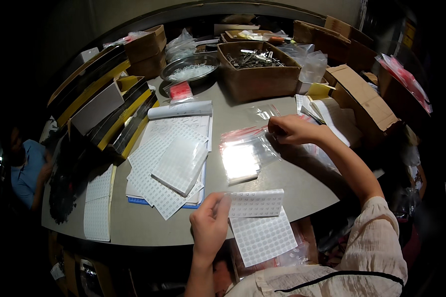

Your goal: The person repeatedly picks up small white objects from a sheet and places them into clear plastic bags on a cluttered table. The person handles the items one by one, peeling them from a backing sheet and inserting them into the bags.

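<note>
A: What does the left hand [208,225] have?

B: Its fingers pinch the left end of the printed label sheet [257,205], long axis running crosswise, by the near edge of the bench [143,227].

A: And the clear bags [239,157]?

B: Just beyond the sheet. The right hand [295,129] is nearer them, at their right; its fingers curl, but I can't tell whether they grip anything.

Worktable [134,225] surroundings: cartons, basin, one co-worker.
Centre back, open cardboard box [256,85] heaped with loose metal pieces [255,58]; just left, round basin [188,59] of small clear pieces [191,72]. Black-and-yellow boxes [94,81] line left side. Right: brown carton [364,94], flap up. Far left: person in blue shirt [27,171].
</note>
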Tool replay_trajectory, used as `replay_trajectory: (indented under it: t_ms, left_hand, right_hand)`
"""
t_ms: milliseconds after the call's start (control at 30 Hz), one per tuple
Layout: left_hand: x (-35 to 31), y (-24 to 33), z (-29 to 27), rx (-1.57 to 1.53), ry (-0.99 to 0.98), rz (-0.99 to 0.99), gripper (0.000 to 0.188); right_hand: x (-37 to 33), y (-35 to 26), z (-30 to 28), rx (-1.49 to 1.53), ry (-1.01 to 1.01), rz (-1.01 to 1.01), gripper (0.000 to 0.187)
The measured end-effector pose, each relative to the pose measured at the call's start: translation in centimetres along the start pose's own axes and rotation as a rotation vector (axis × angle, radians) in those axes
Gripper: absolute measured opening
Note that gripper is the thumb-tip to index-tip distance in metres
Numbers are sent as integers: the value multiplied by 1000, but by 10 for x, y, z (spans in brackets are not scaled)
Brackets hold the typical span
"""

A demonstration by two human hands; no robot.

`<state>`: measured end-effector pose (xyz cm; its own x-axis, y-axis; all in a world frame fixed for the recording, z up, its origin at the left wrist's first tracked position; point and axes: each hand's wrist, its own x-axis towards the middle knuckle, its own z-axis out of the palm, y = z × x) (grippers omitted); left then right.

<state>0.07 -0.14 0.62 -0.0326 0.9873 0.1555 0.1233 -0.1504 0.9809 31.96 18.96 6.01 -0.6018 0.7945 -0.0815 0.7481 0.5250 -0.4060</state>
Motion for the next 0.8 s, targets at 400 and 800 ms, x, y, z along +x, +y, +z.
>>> replay_trajectory:
  t_ms: [400,800]
  left_hand:
    - [-1,2,-1,13,39,-32,13]
    - [-2,4,2,23,43,-8,13]
  right_hand:
    - [-21,-84,25,270,141,-146,28]
    - [-47,-153,62,-30,223,-329,25]
